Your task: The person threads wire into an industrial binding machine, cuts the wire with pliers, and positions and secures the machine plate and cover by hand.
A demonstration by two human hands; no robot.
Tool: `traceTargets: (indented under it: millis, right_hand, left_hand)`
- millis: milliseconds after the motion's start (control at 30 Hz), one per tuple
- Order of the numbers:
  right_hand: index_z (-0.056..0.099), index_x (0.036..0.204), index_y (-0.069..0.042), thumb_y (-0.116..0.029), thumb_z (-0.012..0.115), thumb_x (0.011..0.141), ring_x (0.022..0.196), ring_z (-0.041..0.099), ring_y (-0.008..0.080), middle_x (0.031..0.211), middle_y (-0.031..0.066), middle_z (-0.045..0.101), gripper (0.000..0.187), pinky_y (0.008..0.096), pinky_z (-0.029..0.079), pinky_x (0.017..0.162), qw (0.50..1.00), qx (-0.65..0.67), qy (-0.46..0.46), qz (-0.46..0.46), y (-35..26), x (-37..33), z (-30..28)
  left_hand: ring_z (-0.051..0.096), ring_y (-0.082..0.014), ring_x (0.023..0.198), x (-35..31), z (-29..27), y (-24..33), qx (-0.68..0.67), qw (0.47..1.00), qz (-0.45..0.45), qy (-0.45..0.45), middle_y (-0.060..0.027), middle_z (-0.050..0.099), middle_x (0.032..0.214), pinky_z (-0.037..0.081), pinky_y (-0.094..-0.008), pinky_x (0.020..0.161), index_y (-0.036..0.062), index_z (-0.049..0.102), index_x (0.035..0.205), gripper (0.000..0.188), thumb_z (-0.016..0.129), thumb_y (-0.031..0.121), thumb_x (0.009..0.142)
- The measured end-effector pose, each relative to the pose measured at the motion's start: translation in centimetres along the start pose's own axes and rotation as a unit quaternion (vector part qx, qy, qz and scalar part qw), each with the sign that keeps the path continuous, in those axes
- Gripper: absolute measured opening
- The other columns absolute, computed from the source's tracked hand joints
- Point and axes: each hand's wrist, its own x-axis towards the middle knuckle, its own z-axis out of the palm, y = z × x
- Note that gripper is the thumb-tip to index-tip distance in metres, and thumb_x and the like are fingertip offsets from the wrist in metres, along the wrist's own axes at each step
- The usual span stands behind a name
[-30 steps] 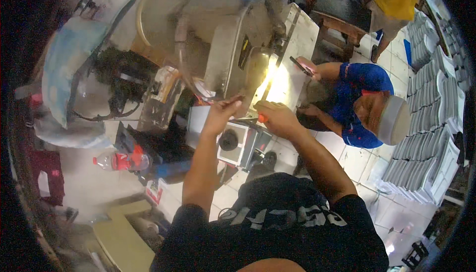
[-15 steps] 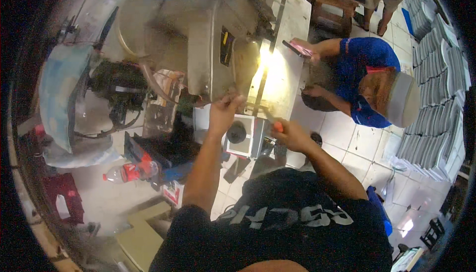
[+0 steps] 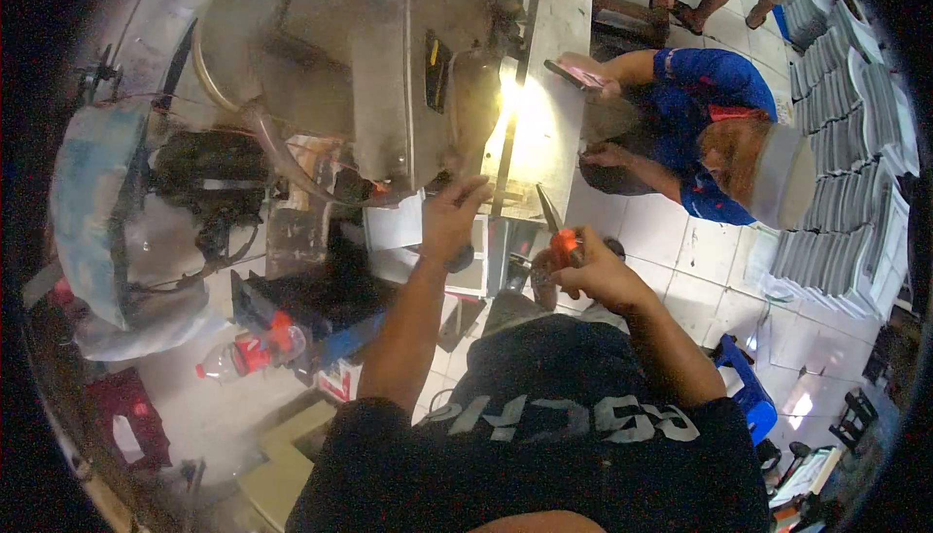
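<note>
My left hand [image 3: 454, 219] is at the near edge of a dusty grey machine [image 3: 381, 81], beside its lit white table [image 3: 554, 105]. Its fingers are bent together in a pinch, and whatever lies between them is too small to make out. My right hand [image 3: 604, 274] is closed around an orange-handled tool [image 3: 551, 210] with a long tapering metal end, like long-nose pliers. The metal end points away from me, toward the near end of the lit table. Just below my left hand stands a white-framed box [image 3: 473, 275], partly hidden by that hand and forearm.
Across the table crouches a person in a blue shirt [image 3: 724, 96], holding a phone [image 3: 573, 74] that casts light. Tall stacks of grey sheets [image 3: 826, 212] line the right. A plastic bottle [image 3: 243, 353] lies at left; a blue stool [image 3: 746, 392] stands at lower right.
My right hand has drawn back toward me and slightly right with the orange-handled tool, showing more of its metal end. My left hand stays at the machine's edge. The view has shifted slightly.
</note>
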Motion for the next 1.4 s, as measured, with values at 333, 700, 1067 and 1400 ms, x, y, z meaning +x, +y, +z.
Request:
traceTargets:
  millis: [333,700,1067,1400]
  right_hand:
    - [0.057,0.104,-0.001,-0.007,0.068,0.078,0.088,0.059,0.0226,0.112,0.0147,0.062,0.029,0.0344,0.049,0.076,0.995,-0.099,0.022,-0.024,-1.8,-0.6,1.4]
    - [0.061,0.107,-0.004,-0.006,0.056,0.077,0.115,0.050,0.0318,0.121,0.0132,0.055,0.030,0.0454,0.039,0.094,0.660,-0.673,0.198,-0.269,-4.6,2.1,3.4]
    - [0.064,0.100,-0.002,-0.016,0.062,0.082,0.101,0.057,0.0352,0.107,0.0157,0.060,0.022,0.0433,0.047,0.081,0.705,-0.657,0.147,-0.221,-7.1,2.7,3.2]
    - [0.062,0.102,0.002,-0.025,0.064,0.091,0.079,0.052,0.0109,0.086,-0.0007,0.058,0.030,0.0265,0.043,0.073,0.979,-0.190,0.034,0.062,-7.8,2.5,4.3]
  left_hand:
    - [0.067,-0.0132,0.078,-0.8,2.0,-2.7,-0.179,0.982,-0.025,0.059,-0.0071,0.072,0.094,0.050,-0.0259,0.067,0.0020,0.067,0.106,0.020,0.066,0.015,0.090]
    - [0.065,-0.0132,0.083,-1.1,1.4,-2.9,-0.146,0.989,0.023,0.022,-0.0072,0.069,0.093,0.051,-0.0272,0.078,-0.0005,0.068,0.106,0.023,0.066,0.017,0.091]
    - [0.060,-0.0081,0.072,-0.5,1.6,-3.7,-0.168,0.981,0.088,0.035,-0.0031,0.068,0.083,0.048,-0.0231,0.064,0.0008,0.070,0.101,0.019,0.067,0.016,0.089]
    - [0.068,-0.0131,0.070,0.2,3.4,-4.7,-0.237,0.966,0.051,0.091,-0.0092,0.071,0.085,0.051,-0.0237,0.064,0.0020,0.071,0.102,0.021,0.066,0.018,0.090]
